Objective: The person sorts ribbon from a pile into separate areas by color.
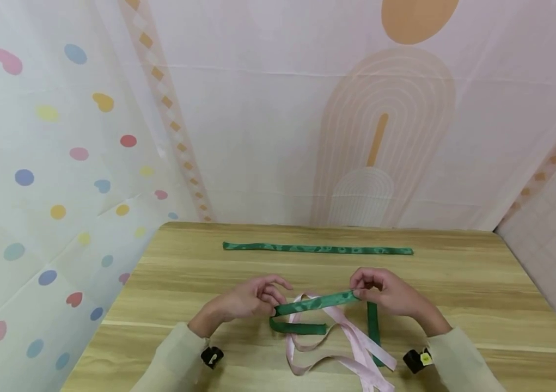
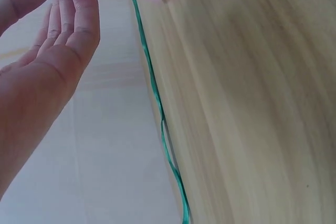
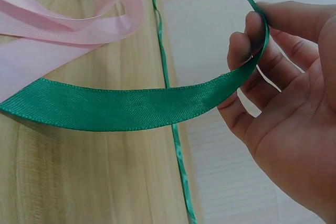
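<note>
Between both hands a green satin ribbon (image 1: 317, 302) is stretched over the table. My left hand (image 1: 257, 296) pinches it near the left, and a short tail folds back below that hand toward the middle. At the other end my right hand (image 1: 380, 289) pinches the same ribbon between thumb and fingers; a length hangs down from there, close-up in the right wrist view as a wide green band (image 3: 121, 106). Under the held ribbon lies a loosely looped pink ribbon (image 1: 351, 337), its loops partly covered by the green one.
A second green ribbon (image 1: 317, 249) lies straight along the back of the wooden table (image 1: 184, 272). Behind the table hangs a patterned cloth (image 1: 258, 136), and a dotted cloth (image 1: 77, 179) covers the left side.
</note>
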The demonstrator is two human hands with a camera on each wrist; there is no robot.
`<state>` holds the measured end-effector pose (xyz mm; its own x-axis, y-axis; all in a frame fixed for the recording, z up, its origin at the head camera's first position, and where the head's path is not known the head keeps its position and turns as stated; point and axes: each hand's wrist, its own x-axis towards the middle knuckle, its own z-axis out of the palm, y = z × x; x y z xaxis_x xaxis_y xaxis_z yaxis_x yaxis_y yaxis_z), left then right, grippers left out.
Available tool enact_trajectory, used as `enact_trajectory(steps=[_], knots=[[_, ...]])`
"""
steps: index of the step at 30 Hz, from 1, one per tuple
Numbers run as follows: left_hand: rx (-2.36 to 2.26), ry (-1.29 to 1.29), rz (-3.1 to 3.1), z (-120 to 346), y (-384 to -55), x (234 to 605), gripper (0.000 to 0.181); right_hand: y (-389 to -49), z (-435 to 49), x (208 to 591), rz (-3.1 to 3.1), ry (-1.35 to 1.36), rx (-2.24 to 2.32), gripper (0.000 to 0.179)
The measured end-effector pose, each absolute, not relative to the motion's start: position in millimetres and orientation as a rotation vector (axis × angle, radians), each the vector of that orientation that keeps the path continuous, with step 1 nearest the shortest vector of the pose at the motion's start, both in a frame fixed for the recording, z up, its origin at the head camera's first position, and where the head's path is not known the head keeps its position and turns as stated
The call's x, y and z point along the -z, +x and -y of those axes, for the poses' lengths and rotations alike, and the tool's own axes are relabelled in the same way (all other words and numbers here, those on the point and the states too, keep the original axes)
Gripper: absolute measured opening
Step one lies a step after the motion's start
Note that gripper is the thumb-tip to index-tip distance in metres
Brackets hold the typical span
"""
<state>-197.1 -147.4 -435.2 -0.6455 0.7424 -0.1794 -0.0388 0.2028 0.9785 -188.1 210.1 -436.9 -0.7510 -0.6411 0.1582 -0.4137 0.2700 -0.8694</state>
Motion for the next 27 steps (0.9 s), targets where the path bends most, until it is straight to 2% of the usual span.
enact_trajectory(steps=[27], knots=[[-1.529,0.66,-1.836,160.8,-201.2,427.6,0.053,-186.0,-220.3,431.0,-2.271,-1.039,1.581,0.009]])
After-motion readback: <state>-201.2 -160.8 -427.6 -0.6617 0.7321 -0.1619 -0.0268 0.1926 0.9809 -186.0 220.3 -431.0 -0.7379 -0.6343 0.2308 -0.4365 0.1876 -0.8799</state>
